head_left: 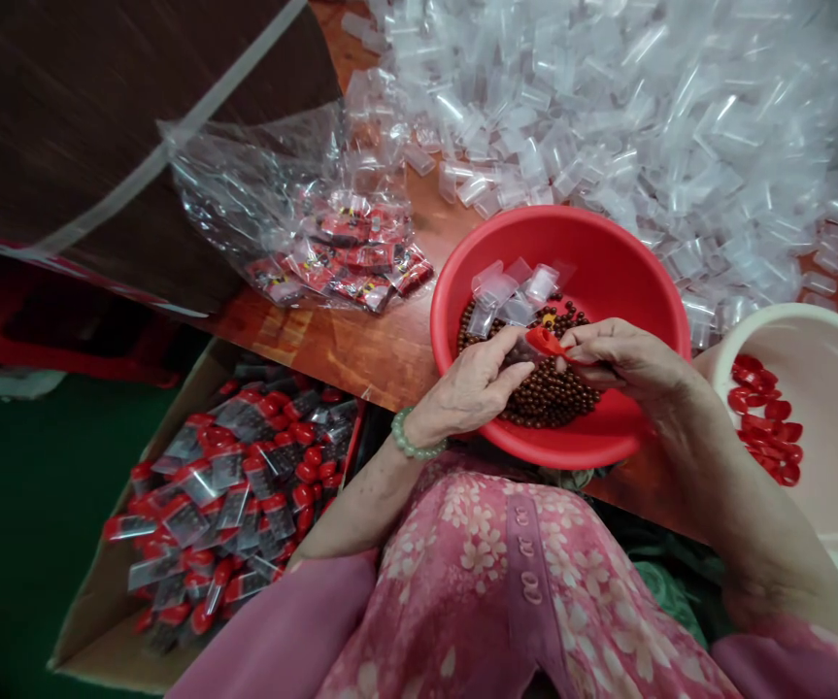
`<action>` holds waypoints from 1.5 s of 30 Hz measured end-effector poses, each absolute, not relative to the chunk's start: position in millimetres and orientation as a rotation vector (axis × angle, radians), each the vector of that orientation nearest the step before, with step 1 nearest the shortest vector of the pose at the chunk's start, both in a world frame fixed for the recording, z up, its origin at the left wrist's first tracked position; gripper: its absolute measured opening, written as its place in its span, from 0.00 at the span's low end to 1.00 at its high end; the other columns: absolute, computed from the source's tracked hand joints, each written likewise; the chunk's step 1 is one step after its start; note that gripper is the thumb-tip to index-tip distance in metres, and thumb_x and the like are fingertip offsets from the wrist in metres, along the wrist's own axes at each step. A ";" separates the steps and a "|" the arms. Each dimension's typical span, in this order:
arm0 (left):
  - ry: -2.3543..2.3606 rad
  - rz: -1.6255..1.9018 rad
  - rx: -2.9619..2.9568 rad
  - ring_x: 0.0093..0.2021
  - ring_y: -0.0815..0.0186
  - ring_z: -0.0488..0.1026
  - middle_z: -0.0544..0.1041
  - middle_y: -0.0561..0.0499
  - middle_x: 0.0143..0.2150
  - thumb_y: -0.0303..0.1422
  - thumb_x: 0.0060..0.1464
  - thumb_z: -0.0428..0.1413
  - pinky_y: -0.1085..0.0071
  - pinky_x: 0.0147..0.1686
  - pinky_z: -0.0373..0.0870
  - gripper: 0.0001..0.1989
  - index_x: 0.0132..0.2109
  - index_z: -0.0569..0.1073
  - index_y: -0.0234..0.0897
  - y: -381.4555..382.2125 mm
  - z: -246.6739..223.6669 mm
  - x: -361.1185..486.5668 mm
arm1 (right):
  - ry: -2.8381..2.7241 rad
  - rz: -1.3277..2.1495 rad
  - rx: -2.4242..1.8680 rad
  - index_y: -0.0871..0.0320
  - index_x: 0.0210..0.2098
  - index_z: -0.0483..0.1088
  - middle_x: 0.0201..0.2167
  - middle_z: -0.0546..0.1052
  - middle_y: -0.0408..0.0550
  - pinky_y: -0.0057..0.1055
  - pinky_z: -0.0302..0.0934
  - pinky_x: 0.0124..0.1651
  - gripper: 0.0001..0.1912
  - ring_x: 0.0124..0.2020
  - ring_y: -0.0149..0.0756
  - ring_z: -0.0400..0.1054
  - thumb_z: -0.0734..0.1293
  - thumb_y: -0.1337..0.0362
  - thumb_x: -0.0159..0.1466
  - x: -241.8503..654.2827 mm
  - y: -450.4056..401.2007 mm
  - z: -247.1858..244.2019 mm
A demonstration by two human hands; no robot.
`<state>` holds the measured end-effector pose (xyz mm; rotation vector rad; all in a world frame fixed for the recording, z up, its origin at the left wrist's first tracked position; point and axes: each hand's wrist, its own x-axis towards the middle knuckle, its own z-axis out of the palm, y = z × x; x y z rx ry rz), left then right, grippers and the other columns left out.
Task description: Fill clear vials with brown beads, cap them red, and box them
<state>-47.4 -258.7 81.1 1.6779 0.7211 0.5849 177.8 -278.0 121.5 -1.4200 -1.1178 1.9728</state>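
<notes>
Over a red basin (564, 221), my left hand (473, 383) is closed on a small clear plastic container (522, 347) that looks dark inside. My right hand (626, 357) pinches a red cap (546, 342) at the container's end. Whether the cap is fully seated on it I cannot tell. Below my hands the basin holds many dark brown beads (546, 398). Several clear empty containers (495, 286) lie on the beads at the back. A white bucket (826, 340) with loose red caps (768, 417) stands to the right of my right hand.
A large heap of clear containers (579, 97) covers the back of the wooden table (382, 364). Red printed packets (367, 252) lie in a clear bag at left. Below the table edge, a cardboard box (98, 621) holds many filled, red-capped containers (221, 485).
</notes>
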 end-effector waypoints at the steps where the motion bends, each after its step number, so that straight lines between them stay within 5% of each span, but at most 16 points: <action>1: 0.694 0.596 1.645 0.41 0.64 0.71 0.77 0.49 0.41 0.37 0.66 0.51 0.67 0.44 0.67 0.13 0.53 0.70 0.35 -259.2 83.3 -47.3 | -1.159 1.977 -1.450 0.61 0.28 0.72 0.13 0.56 0.33 0.27 0.32 0.19 0.08 0.14 0.20 0.42 0.70 0.62 0.54 177.5 -276.3 122.4; 9: 0.905 0.628 1.597 0.30 0.69 0.60 0.64 0.56 0.28 0.47 0.67 0.49 0.68 0.35 0.57 0.21 0.32 0.66 0.37 -267.4 99.0 -34.0 | -1.552 1.912 -1.664 0.59 0.25 0.69 0.18 0.59 0.37 0.27 0.42 0.23 0.14 0.20 0.24 0.49 0.70 0.56 0.59 173.8 -266.5 141.7; 17: 0.911 0.735 1.407 0.30 0.69 0.61 0.64 0.55 0.27 0.43 0.67 0.46 0.69 0.33 0.59 0.17 0.33 0.67 0.37 -267.0 92.2 -34.5 | -1.668 1.246 -1.494 0.57 0.48 0.76 0.27 0.69 0.40 0.28 0.61 0.30 0.19 0.27 0.29 0.63 0.74 0.51 0.64 151.8 -300.5 144.3; 21: 0.818 0.703 1.403 0.40 0.65 0.71 0.76 0.51 0.38 0.46 0.69 0.46 0.68 0.43 0.68 0.19 0.44 0.74 0.37 -264.9 91.1 -41.1 | -1.916 0.655 -1.429 0.53 0.50 0.79 0.37 0.75 0.49 0.38 0.70 0.44 0.15 0.40 0.38 0.70 0.69 0.53 0.69 149.0 -304.9 130.2; 24: 0.652 0.631 1.382 0.52 0.58 0.75 0.79 0.45 0.50 0.51 0.69 0.46 0.60 0.58 0.69 0.25 0.54 0.74 0.36 -262.3 90.9 -49.3 | -2.057 0.604 -1.392 0.52 0.58 0.76 0.46 0.77 0.54 0.42 0.73 0.49 0.18 0.46 0.41 0.74 0.64 0.53 0.73 148.4 -302.6 125.8; 27: 0.505 0.568 1.327 0.62 0.53 0.72 0.78 0.42 0.57 0.49 0.63 0.56 0.56 0.68 0.64 0.26 0.60 0.73 0.36 -258.1 89.7 -56.9 | -2.194 0.571 -1.357 0.56 0.64 0.70 0.49 0.77 0.57 0.41 0.73 0.51 0.22 0.47 0.41 0.75 0.60 0.55 0.75 148.0 -301.1 126.5; 31: 0.485 0.544 1.349 0.67 0.52 0.68 0.76 0.42 0.62 0.36 0.59 0.58 0.54 0.72 0.59 0.26 0.63 0.72 0.36 -251.7 87.6 -59.3 | -2.343 0.447 -1.378 0.60 0.71 0.59 0.52 0.75 0.60 0.43 0.74 0.52 0.29 0.49 0.45 0.75 0.59 0.53 0.75 148.9 -303.1 127.9; 36: 0.514 0.467 1.382 0.56 0.54 0.76 0.79 0.40 0.55 0.35 0.65 0.51 0.53 0.63 0.70 0.23 0.63 0.70 0.31 -247.4 85.8 -54.5 | -2.479 0.250 -1.555 0.64 0.72 0.51 0.56 0.72 0.68 0.47 0.75 0.44 0.46 0.53 0.57 0.73 0.64 0.39 0.68 140.5 -306.9 123.0; 45: 0.617 0.564 1.301 0.55 0.56 0.75 0.79 0.43 0.53 0.35 0.65 0.52 0.56 0.64 0.68 0.15 0.54 0.74 0.32 -250.6 80.4 -47.2 | -2.416 -0.184 -1.691 0.70 0.69 0.47 0.49 0.73 0.68 0.41 0.73 0.35 0.42 0.42 0.51 0.73 0.62 0.47 0.68 113.0 -306.2 103.8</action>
